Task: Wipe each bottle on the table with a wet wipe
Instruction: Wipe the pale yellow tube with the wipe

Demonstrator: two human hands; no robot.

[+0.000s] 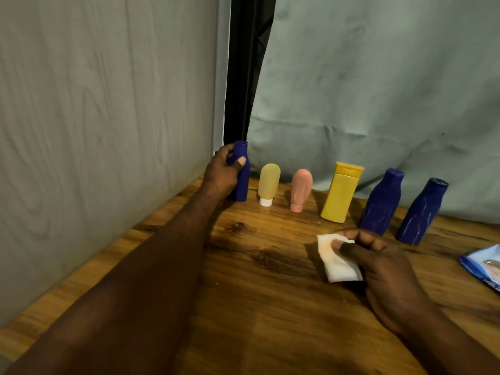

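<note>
Several bottles stand in a row along the back of the wooden table (257, 293). My left hand (220, 173) is wrapped around the leftmost dark blue bottle (242, 182), which stands upright in the far left corner. To its right stand a pale yellow tube (268, 184) on its white cap, a pink tube (301, 189), a yellow bottle (341, 192) and two more dark blue bottles (381, 202) (422, 212). My right hand (378, 263) rests low over the table and holds a folded white wet wipe (336, 259), in front of the yellow bottle.
A blue wipes packet (484, 263) lies at the right edge of the view. A grey wood-grain wall closes the left side, and a pale cloth hangs behind the bottles, with a dark gap between them.
</note>
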